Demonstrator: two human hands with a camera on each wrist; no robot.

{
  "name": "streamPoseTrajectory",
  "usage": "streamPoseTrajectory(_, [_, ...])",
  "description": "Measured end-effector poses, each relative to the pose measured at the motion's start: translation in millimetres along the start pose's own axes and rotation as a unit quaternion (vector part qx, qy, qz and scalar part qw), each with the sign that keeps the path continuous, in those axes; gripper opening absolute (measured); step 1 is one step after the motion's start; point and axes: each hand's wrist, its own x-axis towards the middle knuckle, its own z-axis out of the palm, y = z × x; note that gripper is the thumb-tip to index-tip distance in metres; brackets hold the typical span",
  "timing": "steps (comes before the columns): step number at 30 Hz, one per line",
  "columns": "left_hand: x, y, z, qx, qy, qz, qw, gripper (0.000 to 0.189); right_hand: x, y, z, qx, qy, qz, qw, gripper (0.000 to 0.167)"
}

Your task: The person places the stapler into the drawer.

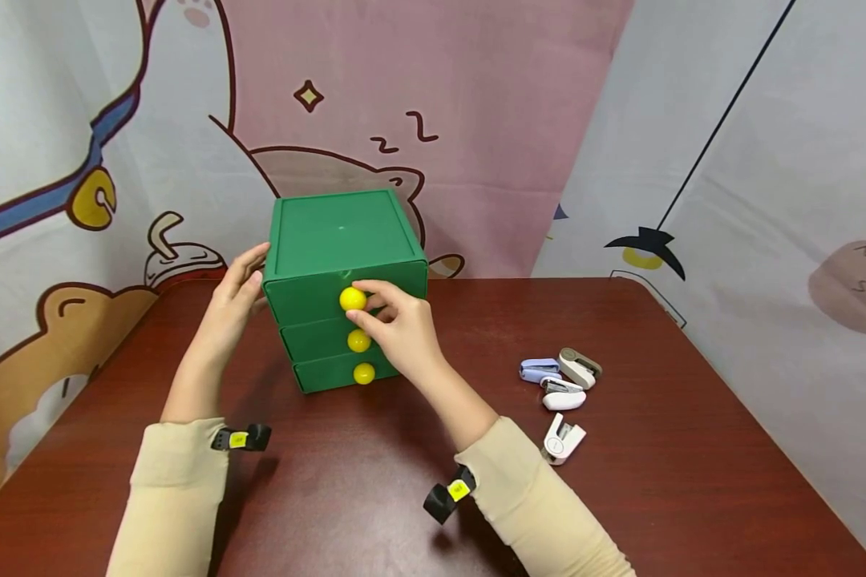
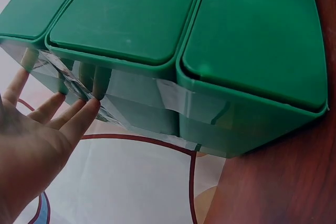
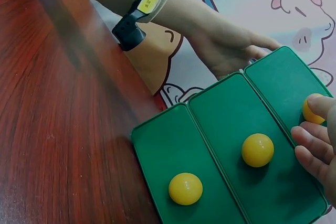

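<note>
- Pinching the top yellow knob (image 1: 352,299) between the fingers and thumb of the nearer, right hand (image 1: 404,324).
- Touching the left side of the green drawer box (image 1: 339,232) with the left hand (image 1: 229,306), fingers loosely extended.
- Located on the box's front, above two more knobs (image 1: 358,341).

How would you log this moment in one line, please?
left hand: touching green cabinet | right hand: pinching top yellow knob | drawers: three, all shut | staplers: four, on table right of cabinet
</note>
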Motion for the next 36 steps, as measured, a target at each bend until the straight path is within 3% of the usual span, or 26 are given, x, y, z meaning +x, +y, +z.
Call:
streamPoseTrajectory(9, [0.0,0.3,-0.1,-0.007,0.0,0.001,1.0,0.048,-2.4,1,-1,-0.038,-0.009,-0.011,0.9992,0.036])
streamPoseTrajectory(16, [0.5,0.2,0.1,-0.009,-0.003,0.0,1.0,0.049,-16.0,7,-7,-0.061,0.006,-0.031,0.9976,0.038])
streamPoseTrajectory(21, [0.8,0.2,0.6,-0.007,-0.003,-0.001,1.0,0.049,-28.0,17,-8,-0.084,0.0,-0.006,0.9964,0.032])
streamPoseTrajectory(29, [-0.1,-2.0,0.0,-0.006,-0.003,-0.003,1.0,0.048,-38.9,33,-6,-0.117,-0.045,0.045,0.991,0.034])
streamPoseTrajectory(36, [-0.4,-1.0,0.4,-0.003,0.0,-0.002,1.0,0.049,-41.9,43,5,-0.079,-0.045,0.057,0.9942,0.031])
